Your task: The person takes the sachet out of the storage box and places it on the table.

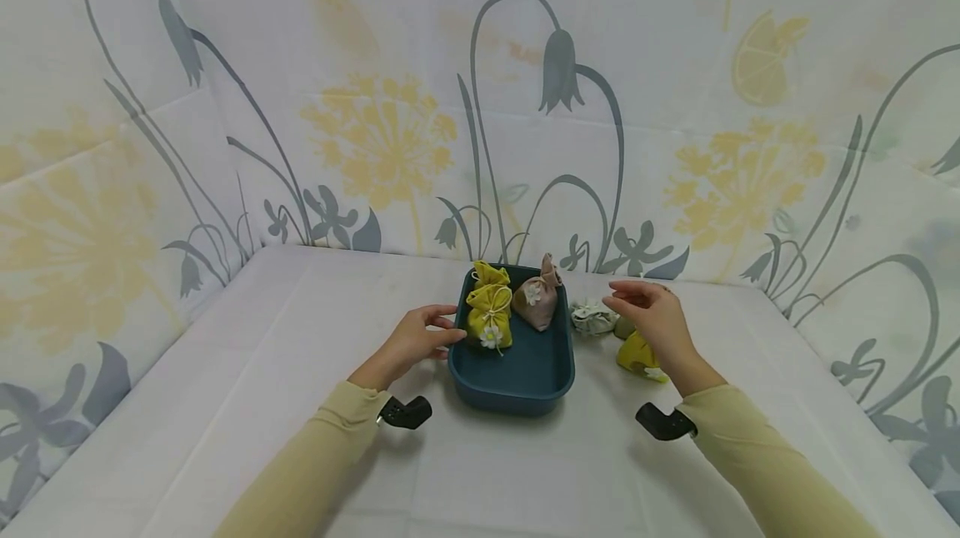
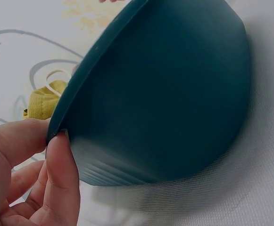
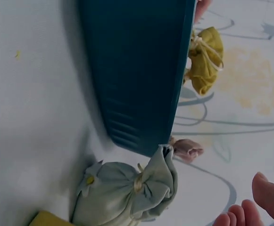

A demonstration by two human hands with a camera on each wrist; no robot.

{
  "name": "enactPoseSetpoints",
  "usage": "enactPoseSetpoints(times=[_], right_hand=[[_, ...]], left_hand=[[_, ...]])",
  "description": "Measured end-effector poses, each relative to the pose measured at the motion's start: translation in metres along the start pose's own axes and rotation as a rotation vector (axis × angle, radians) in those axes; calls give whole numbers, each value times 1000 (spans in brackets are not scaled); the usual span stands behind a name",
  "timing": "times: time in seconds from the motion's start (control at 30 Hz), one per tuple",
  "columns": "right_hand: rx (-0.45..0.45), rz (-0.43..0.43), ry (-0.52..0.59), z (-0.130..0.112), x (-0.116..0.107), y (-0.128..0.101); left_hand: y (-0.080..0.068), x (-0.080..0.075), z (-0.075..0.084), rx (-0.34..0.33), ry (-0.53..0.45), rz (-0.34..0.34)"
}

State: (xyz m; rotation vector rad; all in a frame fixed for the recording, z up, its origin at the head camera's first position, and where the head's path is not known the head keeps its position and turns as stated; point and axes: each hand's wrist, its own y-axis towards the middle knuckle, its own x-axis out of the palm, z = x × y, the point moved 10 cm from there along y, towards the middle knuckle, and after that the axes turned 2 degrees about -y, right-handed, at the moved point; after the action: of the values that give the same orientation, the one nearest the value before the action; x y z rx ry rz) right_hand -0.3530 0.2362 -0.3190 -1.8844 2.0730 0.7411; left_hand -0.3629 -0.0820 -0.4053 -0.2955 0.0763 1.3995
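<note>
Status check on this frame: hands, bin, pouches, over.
Left hand touches the blue bin rim. Right hand open above pale green pouch. Nothing blocking.

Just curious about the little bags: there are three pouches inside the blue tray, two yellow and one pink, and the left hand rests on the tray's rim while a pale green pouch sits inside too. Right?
Not quite. The pale green pouch lies on the table outside the blue tray, by its right side, as the head view shows. The rest holds: two yellow pouches and the pink pouch are inside, and the left hand touches the rim.
</note>
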Motion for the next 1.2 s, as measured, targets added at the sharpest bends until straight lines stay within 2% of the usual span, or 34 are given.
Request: enactPoseSetpoints(times=[0.5, 1.0, 1.2], right_hand=[[74, -104, 58, 1, 26, 19], [190, -132, 205, 6, 48, 37], [198, -163, 226, 8, 55, 46]], left_hand=[[1, 0, 0, 17, -15, -9], [3, 1, -3, 21, -18, -7], [1, 1, -1, 36, -17, -15]])
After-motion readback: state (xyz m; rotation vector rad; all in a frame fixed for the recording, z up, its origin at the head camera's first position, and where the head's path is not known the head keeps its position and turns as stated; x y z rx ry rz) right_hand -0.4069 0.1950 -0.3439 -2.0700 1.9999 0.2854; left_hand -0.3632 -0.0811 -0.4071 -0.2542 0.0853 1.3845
